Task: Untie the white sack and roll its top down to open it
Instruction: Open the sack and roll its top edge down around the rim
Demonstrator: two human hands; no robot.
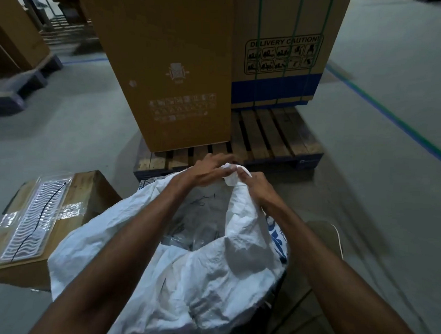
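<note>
**Both hands at the sack's bunched top**

A crinkled white woven plastic sack [186,265] with blue print stands on the grey concrete floor [78,127], just in front of the near edge of a wooden pallet [273,138]. The left hand [206,172] and right hand [254,184] meet at its twisted white knot [233,173], fingers curled and pinching the gathered fabric. Two tall brown cardboard cartons [168,65] stand on the pallet. A flat brown cardboard box [70,211] bearing a clear ribbed plastic tray [35,218] lies just left of the sack.

sack [185,273] before pallet [265,138], box [70,211] left
</note>
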